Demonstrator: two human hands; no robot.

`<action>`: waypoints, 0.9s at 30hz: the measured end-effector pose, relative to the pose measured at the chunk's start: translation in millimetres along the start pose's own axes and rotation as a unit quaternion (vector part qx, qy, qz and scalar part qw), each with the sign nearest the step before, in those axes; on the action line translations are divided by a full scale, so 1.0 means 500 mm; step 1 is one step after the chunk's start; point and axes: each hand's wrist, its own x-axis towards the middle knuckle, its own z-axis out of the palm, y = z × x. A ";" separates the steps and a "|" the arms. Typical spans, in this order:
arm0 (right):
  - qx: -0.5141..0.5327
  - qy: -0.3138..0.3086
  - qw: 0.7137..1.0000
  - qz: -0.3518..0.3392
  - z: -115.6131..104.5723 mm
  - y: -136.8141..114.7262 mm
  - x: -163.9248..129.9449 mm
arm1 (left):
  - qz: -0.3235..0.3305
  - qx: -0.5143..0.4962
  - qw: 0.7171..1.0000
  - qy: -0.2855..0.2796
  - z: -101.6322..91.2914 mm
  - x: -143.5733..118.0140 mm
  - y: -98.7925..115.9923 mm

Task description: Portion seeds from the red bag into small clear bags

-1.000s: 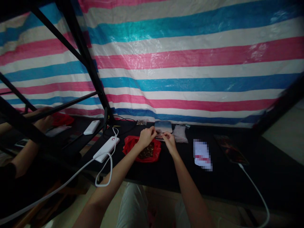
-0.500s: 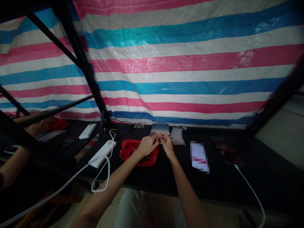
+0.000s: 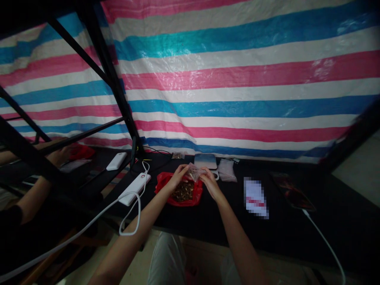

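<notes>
Below the front edge of the black table [image 3: 219, 227], one pale trouser leg [image 3: 166, 257] shows plainly. On the tabletop, right of the forearms, lie one pixelated item [image 3: 255, 198] and one dark phone [image 3: 293, 192], its long axis slanting away to the left, a white cable [image 3: 323, 237] at its near end. Left of the forearms lies one white power bank [image 3: 135, 189], its far end angled right.

Between these, one red bag [image 3: 192, 201] sits open, its long axis running left to right; the brass-coloured pieces [image 3: 182, 192] inside are too small to count. Over its far right side, two hands share one clear bag [image 3: 194, 171]. The left hand [image 3: 177, 176] pinches its left end, fingers narrow; the right hand [image 3: 210, 183] grips its right end, fingers likewise close together. The clear bag's long axis spans sideways from hand to hand, dipping slightly rightward; which way its mouth points cannot be told.

Farther back stand one flat device with a shiny bluish plate [image 3: 205, 160], pale plastic bagging [image 3: 227, 170] to its right and one small packet [image 3: 178, 156] to its left. Behind everything hangs a striped sheet [image 3: 237, 95].
</notes>
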 end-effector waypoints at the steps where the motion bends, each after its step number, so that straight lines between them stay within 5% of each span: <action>1: 0.000 -0.007 1.000 0.011 0.004 0.000 -0.002 | -0.024 -0.023 0.999 -0.014 -0.004 -0.005 0.002; 7: -0.028 -0.031 0.999 0.025 0.037 0.001 0.005 | -0.040 -0.094 0.995 0.003 -0.039 -0.014 0.002; 11: -0.071 -0.086 0.994 0.005 0.046 0.010 0.017 | 0.013 -0.084 0.996 0.029 -0.080 0.000 -0.008; 17: -0.176 -0.096 0.977 -0.066 0.040 0.019 0.010 | 0.112 0.043 0.993 -0.007 -0.125 0.000 0.000; 22: -0.261 -0.091 0.954 -0.117 0.047 0.013 0.000 | 0.156 0.191 0.969 -0.030 -0.121 -0.025 0.031; 27: -0.300 -0.085 0.941 -0.134 0.038 0.019 0.003 | 0.189 0.232 0.952 -0.071 -0.112 -0.039 0.053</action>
